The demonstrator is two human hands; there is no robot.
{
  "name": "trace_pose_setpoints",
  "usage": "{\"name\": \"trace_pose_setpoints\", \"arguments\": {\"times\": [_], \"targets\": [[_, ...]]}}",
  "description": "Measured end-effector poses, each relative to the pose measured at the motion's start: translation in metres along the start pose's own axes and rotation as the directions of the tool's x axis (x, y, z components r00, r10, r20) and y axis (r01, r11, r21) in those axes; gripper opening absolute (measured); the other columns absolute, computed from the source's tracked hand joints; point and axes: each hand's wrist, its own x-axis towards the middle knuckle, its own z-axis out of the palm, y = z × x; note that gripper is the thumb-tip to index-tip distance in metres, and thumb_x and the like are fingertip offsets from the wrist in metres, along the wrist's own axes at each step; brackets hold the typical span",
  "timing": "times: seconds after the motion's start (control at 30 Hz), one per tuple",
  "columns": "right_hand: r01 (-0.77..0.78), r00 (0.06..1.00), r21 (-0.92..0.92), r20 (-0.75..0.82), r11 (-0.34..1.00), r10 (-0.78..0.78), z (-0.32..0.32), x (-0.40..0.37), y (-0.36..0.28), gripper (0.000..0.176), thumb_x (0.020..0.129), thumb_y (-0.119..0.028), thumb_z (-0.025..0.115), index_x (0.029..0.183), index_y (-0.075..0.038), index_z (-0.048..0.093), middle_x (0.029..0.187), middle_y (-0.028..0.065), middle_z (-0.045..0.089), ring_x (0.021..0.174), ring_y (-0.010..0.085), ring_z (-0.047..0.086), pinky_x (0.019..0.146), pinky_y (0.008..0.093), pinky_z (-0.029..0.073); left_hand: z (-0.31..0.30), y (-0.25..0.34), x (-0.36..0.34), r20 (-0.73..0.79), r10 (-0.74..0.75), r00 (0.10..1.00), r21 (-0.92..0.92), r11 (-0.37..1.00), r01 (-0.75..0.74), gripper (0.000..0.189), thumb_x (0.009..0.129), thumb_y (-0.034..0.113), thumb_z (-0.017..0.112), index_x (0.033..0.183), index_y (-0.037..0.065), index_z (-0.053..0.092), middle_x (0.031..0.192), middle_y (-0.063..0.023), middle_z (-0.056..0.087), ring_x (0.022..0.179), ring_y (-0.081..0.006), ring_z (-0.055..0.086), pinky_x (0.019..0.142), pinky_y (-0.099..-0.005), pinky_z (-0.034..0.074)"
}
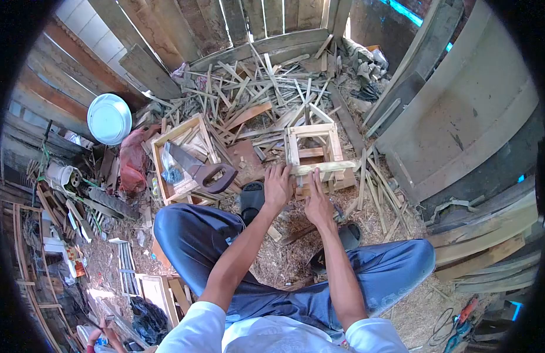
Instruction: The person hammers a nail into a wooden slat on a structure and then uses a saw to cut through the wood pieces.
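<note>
A small frame of pale wooden strips (293, 147) stands in front of me, with an open square top. Across its near side lies a wooden strip (337, 166), reaching past the frame on the right. My left hand (278, 187) is closed at the left end of this strip, its thumb partly hidden. My right hand (318, 205) has its fingers stretched out, with the tips touching the strip near its middle. To the left, a handsaw (211, 175) rests across a wooden box (157, 154), which also holds a clear plastic bag.
Loose wooden sticks (249, 88) are heaped along the back plank wall. A pale blue basin (109, 119) leans at the left. A large panel (455, 123) stands at the right. A cabled power tool (459, 329) lies lower right. Another person's hands (105, 334) show lower left.
</note>
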Motion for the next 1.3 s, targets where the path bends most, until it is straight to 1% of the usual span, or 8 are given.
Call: {"name": "trace_pose_setpoints", "arguments": {"times": [0.2, 0.37, 0.43, 0.63, 0.8, 0.9, 1.23, 1.3], "targets": [[-0.079, 0.996, -0.014, 0.049, 0.997, 0.079, 0.0, 0.001, -0.004, 0.08, 0.083, -0.004, 0.056, 0.152, -0.006, 0.016, 0.161, 0.0077, 0.01, 0.112, 0.0389, 0.057, 0.079, 0.046, 0.055, 0.003, 0.0, 0.0, -0.011, -0.026, 1.0, -0.01, 1.0, 0.026, 0.045, 0.078, 0.01, 0.065, 0.122, 0.0, 0.055, 0.11, -0.0177, 0.059, 0.107, -0.0347, 0.054, 0.1, -0.0461, 0.037], [0.01, 0.998, -0.021, -0.061, 1.0, -0.012, 0.008, 0.001, 0.003, 0.082, 0.082, -0.004, 0.057, 0.152, -0.007, 0.015, 0.161, 0.0086, 0.012, 0.102, 0.0396, 0.061, 0.079, 0.0461, 0.054, 0.006, -0.002, 0.0, -0.073, -0.018, 0.997, -0.032, 0.999, 0.016, 0.041, 0.078, 0.011, 0.066, 0.117, 0.0, 0.058, 0.109, -0.0171, 0.061, 0.105, -0.0346, 0.056, 0.1, -0.045, 0.037], [0.003, 0.999, -0.024, -0.05, 1.0, -0.004, 0.009, 0.001, 0.003, 0.082, 0.083, -0.005, 0.056, 0.153, -0.008, 0.014, 0.161, 0.0082, 0.01, 0.102, 0.04, 0.061, 0.079, 0.0463, 0.054, 0.003, -0.003, 0.001, -0.083, -0.015, 0.996, -0.051, 0.999, 0.011, 0.04, 0.078, 0.011, 0.067, 0.116, 0.0, 0.059, 0.109, -0.0166, 0.061, 0.105, -0.0344, 0.056, 0.1, -0.0445, 0.037], [-0.01, 0.999, -0.038, -0.049, 0.999, 0.008, 0.01, 0.001, 0.003, 0.08, 0.085, -0.006, 0.056, 0.153, -0.009, 0.014, 0.161, 0.0072, 0.009, 0.102, 0.0398, 0.062, 0.079, 0.0468, 0.054, -0.007, -0.004, 0.007, 0.048, -0.1, 0.994, -0.101, 0.989, 0.105, 0.034, 0.079, 0.015, 0.067, 0.111, 0.004, 0.06, 0.103, -0.0145, 0.062, 0.103, -0.0316, 0.057, 0.098, -0.0445, 0.038], [0.004, 0.998, -0.031, -0.061, 1.0, -0.006, 0.01, 0.001, 0.004, 0.083, 0.082, -0.003, 0.057, 0.153, -0.008, 0.015, 0.16, 0.0097, 0.013, 0.102, 0.0397, 0.062, 0.078, 0.0459, 0.055, -0.001, -0.007, 0.004, 0.008, -0.039, 0.999, -0.03, 0.999, 0.04, 0.033, 0.079, 0.015, 0.068, 0.11, 0.005, 0.06, 0.099, -0.0115, 0.06, 0.101, -0.0301, 0.056, 0.095, -0.0438, 0.039], [-0.003, 0.999, -0.042, -0.042, 0.999, 0.001, 0.007, 0.001, 0.003, 0.083, 0.082, -0.003, 0.057, 0.153, -0.008, 0.015, 0.16, 0.0095, 0.012, 0.101, 0.0401, 0.062, 0.077, 0.0461, 0.055, 0.001, -0.009, 0.003, 0.033, -0.052, 0.998, -0.019, 0.998, 0.052, 0.034, 0.077, 0.014, 0.068, 0.109, 0.006, 0.061, 0.102, -0.0106, 0.06, 0.103, -0.0294, 0.055, 0.092, -0.0428, 0.039], [0.0, 0.999, -0.025, -0.052, 1.0, -0.001, 0.008, 0.001, 0.003, 0.084, 0.083, -0.005, 0.058, 0.153, -0.009, 0.013, 0.161, 0.0089, 0.011, 0.102, 0.0404, 0.061, 0.079, 0.0458, 0.054, -0.004, -0.011, 0.006, 0.002, -0.001, 1.0, -0.037, 0.999, 0.001, 0.032, 0.076, 0.015, 0.068, 0.106, 0.006, 0.063, 0.101, -0.0087, 0.061, 0.101, -0.0285, 0.056, 0.091, -0.0421, 0.039], [0.004, 0.998, -0.018, -0.055, 1.0, -0.005, 0.008, 0.001, 0.002, 0.084, 0.083, -0.006, 0.059, 0.153, -0.009, 0.013, 0.161, 0.0089, 0.011, 0.103, 0.0402, 0.061, 0.08, 0.0456, 0.054, -0.004, -0.012, 0.006, -0.002, 0.003, 1.0, -0.016, 1.0, -0.003, 0.029, 0.076, 0.014, 0.069, 0.105, 0.008, 0.064, 0.095, -0.0063, 0.06, 0.098, -0.0244, 0.057, 0.092, -0.0417, 0.039]]}}
